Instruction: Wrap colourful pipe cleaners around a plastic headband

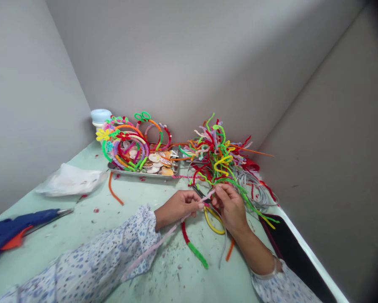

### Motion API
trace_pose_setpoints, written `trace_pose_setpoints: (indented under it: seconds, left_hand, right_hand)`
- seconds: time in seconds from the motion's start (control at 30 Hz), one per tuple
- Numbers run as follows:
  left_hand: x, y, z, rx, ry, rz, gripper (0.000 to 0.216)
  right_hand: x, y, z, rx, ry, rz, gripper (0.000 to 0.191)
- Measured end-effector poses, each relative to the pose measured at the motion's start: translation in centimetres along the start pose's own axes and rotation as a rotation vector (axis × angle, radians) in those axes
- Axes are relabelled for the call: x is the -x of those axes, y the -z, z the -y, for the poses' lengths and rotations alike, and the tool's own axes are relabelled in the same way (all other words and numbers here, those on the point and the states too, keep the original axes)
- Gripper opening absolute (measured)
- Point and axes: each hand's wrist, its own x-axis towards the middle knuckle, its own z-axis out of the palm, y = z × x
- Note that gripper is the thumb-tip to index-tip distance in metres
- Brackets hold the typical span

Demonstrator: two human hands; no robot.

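A pale pink pipe cleaner (151, 251) trails over my left sleeve and runs up between both hands. My left hand (180, 207) pinches it with thumb and forefinger. A short length of it spans to my right hand (231, 208), whose fingertips are closed on its end. Below my left hand a strip wrapped in red and green pipe cleaner (195, 252) hangs down. A bare grey strip (223, 250) comes out beneath my right hand; whether the two join is hidden by my fingers. A yellow-handled tool (212, 223) lies behind them, its dark jaws partly covered.
A metal tray (141, 173) holds wrapped headbands (126, 143) and shell-like pieces. Beside it rises a pile of coloured pipe cleaners (222, 155) with grey strips (255, 191). A blue glue gun (25, 223), plastic bag (72, 180), lidded jar (100, 115) and black flat object (290, 248) lie around.
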Motion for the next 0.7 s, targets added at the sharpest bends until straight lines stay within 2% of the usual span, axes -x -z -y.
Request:
trace_pose_setpoints:
  seconds: [0.43, 0.7]
  left_hand:
    - [-0.02, 0.07, 0.00, -0.003, 0.005, 0.012, 0.033]
    - [-0.18, 0.21, 0.06, 0.026, 0.048, 0.026, 0.035]
  right_hand:
    - [-0.44, 0.28, 0.39, -0.209, -0.114, 0.050, 0.014]
    - [-0.68, 0.69, 0.63, -0.180, -0.106, 0.042, 0.016]
